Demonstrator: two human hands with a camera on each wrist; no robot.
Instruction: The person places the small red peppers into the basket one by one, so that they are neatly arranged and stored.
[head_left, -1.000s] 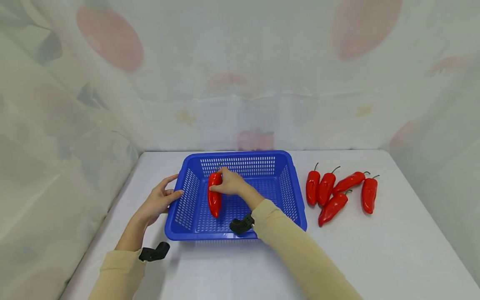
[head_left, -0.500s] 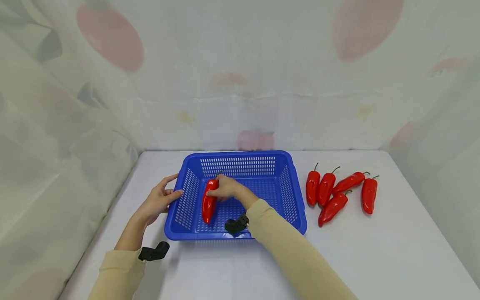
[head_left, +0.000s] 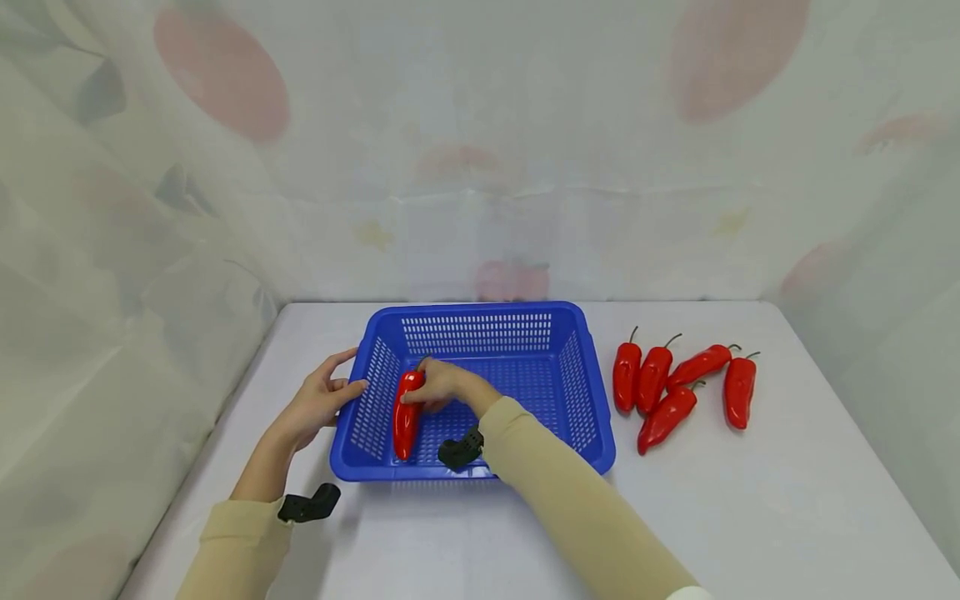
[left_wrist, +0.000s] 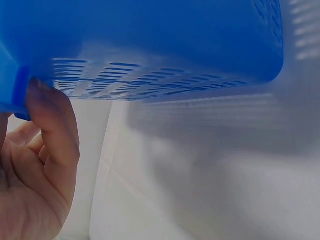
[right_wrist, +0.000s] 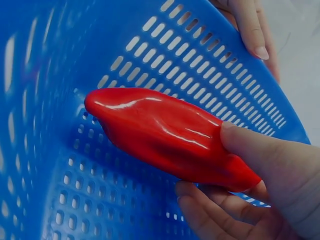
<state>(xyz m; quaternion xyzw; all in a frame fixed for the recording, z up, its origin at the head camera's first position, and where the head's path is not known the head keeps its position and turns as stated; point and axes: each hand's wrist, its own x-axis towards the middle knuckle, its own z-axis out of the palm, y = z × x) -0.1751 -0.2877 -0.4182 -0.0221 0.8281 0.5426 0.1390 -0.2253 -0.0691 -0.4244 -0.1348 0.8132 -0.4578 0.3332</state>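
Note:
A blue plastic basket (head_left: pixel 480 309) with slotted walls stands on the white table. Inside it, toward the left wall, my right hand (head_left: pixel 444 385) holds a red chili pepper (head_left: pixel 406 421) between thumb and fingers near the stem end. Seen from the right wrist, the glossy pepper (right_wrist: pixel 155 131) hangs close over the slotted floor, its tip pointing at a corner. My left hand (head_left: pixel 311 406) grips the basket's left rim, thumb over the top. Its fingers (left_wrist: pixel 62 135) curl under the rim's outer side in the left wrist view.
Several more red peppers (head_left: pixel 654 379) lie on the table to the right of the basket, some touching one another. A patterned white cloth (head_left: pixel 480 208) rises behind the table (head_left: pixel 750 500) and along both sides.
My right hand has moved left and toward the near side of the basket, carrying the pepper with it. My left hand has stayed on the rim.

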